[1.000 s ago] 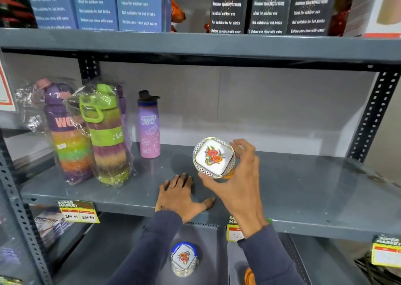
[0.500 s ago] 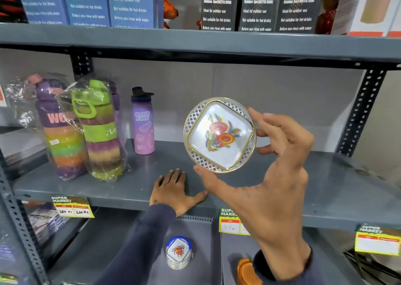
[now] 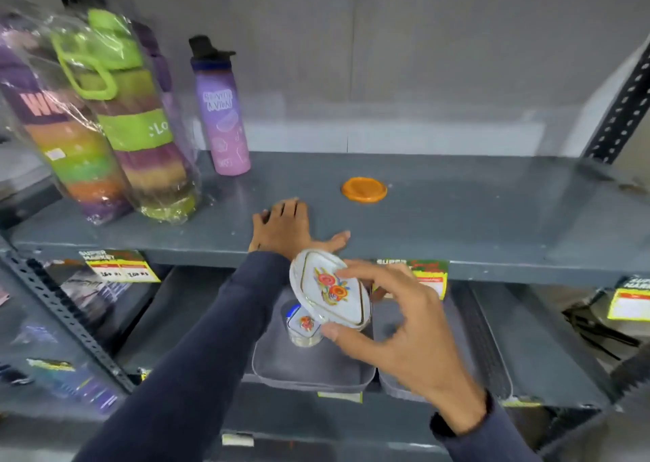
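My right hand (image 3: pixel 404 335) pinches a small white plate (image 3: pixel 329 291) with a gold rim and a red flower print, tilted, below the front edge of the grey shelf (image 3: pixel 457 222). Under it a stack of similar plates (image 3: pixel 305 328) stands in a grey tray (image 3: pixel 313 370) on the lower shelf. My left hand (image 3: pixel 286 231) rests flat on the grey shelf, fingers spread. An orange round lid (image 3: pixel 364 189) lies on the shelf behind my hands.
Two large striped bottles in plastic wrap (image 3: pixel 105 120) and a purple bottle (image 3: pixel 221 110) stand at the shelf's left. A second grey tray (image 3: pixel 485 356) sits to the right below. Price tags (image 3: pixel 121 266) hang on the shelf edge. A perforated upright (image 3: pixel 622 103) rises at right.
My right hand has lowered the plate from in front of the shelf down to just above the stack in the tray. The view has tipped downward. My left hand has stayed on the shelf.
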A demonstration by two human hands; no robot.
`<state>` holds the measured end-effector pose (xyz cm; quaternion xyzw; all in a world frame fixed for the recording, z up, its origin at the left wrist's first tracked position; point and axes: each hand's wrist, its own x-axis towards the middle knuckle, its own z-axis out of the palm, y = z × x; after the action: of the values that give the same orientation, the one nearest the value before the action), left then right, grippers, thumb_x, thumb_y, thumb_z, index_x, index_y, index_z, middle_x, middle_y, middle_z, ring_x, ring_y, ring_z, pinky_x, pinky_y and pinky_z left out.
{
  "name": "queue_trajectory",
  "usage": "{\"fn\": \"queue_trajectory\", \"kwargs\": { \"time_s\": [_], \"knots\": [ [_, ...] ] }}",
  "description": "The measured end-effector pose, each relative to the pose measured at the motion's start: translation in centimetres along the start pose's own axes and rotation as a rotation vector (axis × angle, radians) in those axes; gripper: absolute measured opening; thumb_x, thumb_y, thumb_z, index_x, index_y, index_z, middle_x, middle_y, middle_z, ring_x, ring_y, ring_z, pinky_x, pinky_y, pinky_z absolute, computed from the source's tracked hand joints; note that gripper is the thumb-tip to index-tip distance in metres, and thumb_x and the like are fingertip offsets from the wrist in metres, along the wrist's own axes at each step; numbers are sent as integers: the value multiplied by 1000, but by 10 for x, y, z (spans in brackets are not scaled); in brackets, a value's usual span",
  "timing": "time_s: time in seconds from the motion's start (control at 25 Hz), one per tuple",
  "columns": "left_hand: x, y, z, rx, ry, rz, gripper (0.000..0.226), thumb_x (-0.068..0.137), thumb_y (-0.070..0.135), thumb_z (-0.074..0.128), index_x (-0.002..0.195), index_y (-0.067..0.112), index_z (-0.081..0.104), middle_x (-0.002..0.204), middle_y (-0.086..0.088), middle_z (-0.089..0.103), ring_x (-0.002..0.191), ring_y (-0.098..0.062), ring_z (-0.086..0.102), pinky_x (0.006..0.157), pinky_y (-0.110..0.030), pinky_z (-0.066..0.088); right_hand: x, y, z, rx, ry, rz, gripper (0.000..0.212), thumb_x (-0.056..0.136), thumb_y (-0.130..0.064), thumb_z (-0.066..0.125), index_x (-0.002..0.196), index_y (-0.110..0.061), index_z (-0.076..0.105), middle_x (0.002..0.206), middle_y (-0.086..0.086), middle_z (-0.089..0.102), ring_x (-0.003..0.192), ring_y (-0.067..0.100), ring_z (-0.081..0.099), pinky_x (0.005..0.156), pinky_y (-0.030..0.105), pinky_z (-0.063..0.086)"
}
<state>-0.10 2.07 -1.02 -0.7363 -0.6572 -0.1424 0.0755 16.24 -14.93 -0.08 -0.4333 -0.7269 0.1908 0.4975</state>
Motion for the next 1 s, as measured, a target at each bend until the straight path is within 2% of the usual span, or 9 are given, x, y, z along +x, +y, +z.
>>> {"fn": "queue_trajectory", "kwargs": {
  "time_s": [0.08, 0.2, 0.28, 0.36, 0.48, 0.64, 0.88, 1.0],
  "knots": [
    [-4, 8, -14, -28, 4, 0, 105, 61, 92, 27, 133, 19, 46, 138, -2, 50, 130, -24, 43, 104, -46, 29, -17, 33, 21, -26, -101, 97, 51, 65, -59, 81, 108, -31, 71, 111, -22, 71, 96, 9, 59, 80, 15, 46],
    [-10, 7, -13, -43, -6, 1, 104, 62, 92, 27, 134, 19, 45, 138, -3, 49, 130, -26, 43, 104, -47, 29, -33, 86, 58, -64, -235, 253, 53, 63, -64, 78, 105, -32, 72, 101, -30, 68, 99, -1, 55, 82, 5, 39],
    [-8, 5, -11, -57, -11, 9, 103, 64, 92, 28, 133, 18, 45, 139, -2, 48, 129, -26, 43, 102, -47, 30, -34, 116, 85, -106, -318, 356, 54, 62, -64, 80, 106, -34, 72, 93, -30, 63, 101, -2, 54, 85, 10, 42],
    [-8, 7, -12, -49, 16, 15, 102, 64, 92, 28, 133, 18, 46, 139, -1, 49, 128, -26, 44, 101, -46, 30, -32, 142, 109, -185, -370, 410, 55, 64, -59, 85, 110, -32, 73, 97, -17, 66, 107, 8, 59, 91, 21, 49],
    [-7, 6, -10, -42, 27, 8, 102, 62, 92, 26, 132, 20, 47, 138, 0, 50, 127, -25, 45, 100, -45, 32, -22, 173, 138, -302, -459, 428, 64, 68, -58, 84, 122, -28, 70, 121, 3, 69, 119, 22, 57, 103, 30, 50],
    [-7, 7, -10, -61, 31, 8, 103, 61, 91, 26, 134, 21, 46, 141, 2, 48, 129, -24, 44, 102, -44, 30, -5, 204, 168, -449, -575, 401, 72, 72, -62, 77, 133, -27, 61, 140, 0, 60, 132, 25, 46, 112, 37, 40],
    [-7, 6, -10, -86, 55, 7, 102, 60, 90, 26, 132, 21, 48, 140, 4, 50, 129, -21, 44, 103, -43, 31, 1, 237, 189, -542, -605, 332, 75, 70, -62, 75, 132, -22, 63, 140, 0, 60, 133, 25, 41, 109, 38, 33],
    [-8, 7, -10, -81, 65, 11, 102, 60, 89, 27, 131, 20, 50, 140, 4, 50, 129, -21, 45, 102, -42, 31, 3, 246, 193, -557, -599, 318, 76, 65, -61, 77, 129, -22, 64, 141, 0, 57, 130, 27, 42, 108, 39, 35]
  ]
}}
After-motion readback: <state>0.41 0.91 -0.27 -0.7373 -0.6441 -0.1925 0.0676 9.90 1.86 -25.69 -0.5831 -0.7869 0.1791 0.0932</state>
